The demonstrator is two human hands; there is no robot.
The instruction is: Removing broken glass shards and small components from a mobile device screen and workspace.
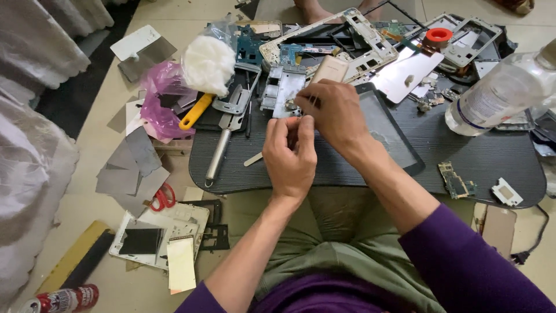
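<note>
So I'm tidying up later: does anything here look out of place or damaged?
Yes. Much lies on the floor, off the dark table: red-handled scissors, grey sheets, a stripped white device frame and a tipped-over can. On the table, a clear plastic bottle lies on its side among bare circuit boards.

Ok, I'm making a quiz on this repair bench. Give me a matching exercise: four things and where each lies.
Things:
1. clear plastic bottle
2. red-handled scissors
3. roll of red tape
4. drink can

Places:
A. floor, bottom left corner
B. far side of the table, on a phone frame
C. right end of the table, on its side
D. floor, left of the table's near edge

Pairs: 1-C, 2-D, 3-B, 4-A
</note>
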